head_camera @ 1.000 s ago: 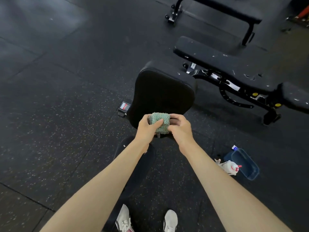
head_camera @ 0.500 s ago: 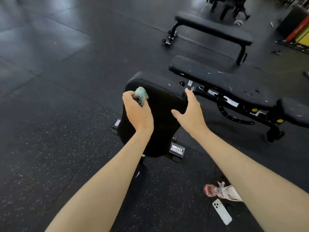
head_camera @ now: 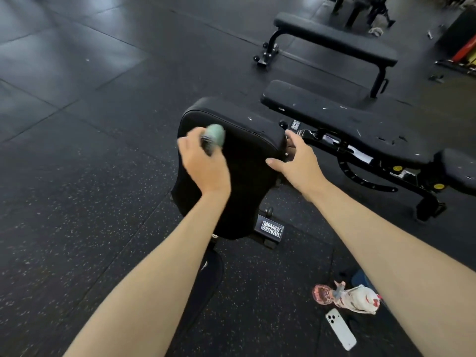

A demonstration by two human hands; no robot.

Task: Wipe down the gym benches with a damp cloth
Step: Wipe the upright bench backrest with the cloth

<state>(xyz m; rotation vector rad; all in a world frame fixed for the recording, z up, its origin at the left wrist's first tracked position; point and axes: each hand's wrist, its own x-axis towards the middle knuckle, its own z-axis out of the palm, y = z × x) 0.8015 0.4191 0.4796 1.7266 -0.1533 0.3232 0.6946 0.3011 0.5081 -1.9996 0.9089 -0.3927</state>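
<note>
A black padded bench backrest stands tilted up in front of me. My left hand grips a folded green cloth and holds it against the pad's upper left part; the hand is blurred. My right hand holds the pad's right edge, thumb on the front face and fingers round the side. A second black bench, flecked with white specks, lies just to the right. A third flat bench stands farther back.
On the dark rubber floor at lower right lie a white phone, a spray bottle on its side and a pink round object. A "Hammer Strength" label marks the bench foot. More equipment fills the far right corner.
A second ago both hands held the cloth together in front of the pad. The left hand then carried it to the pad's upper left, and the right hand took the pad's right edge.
</note>
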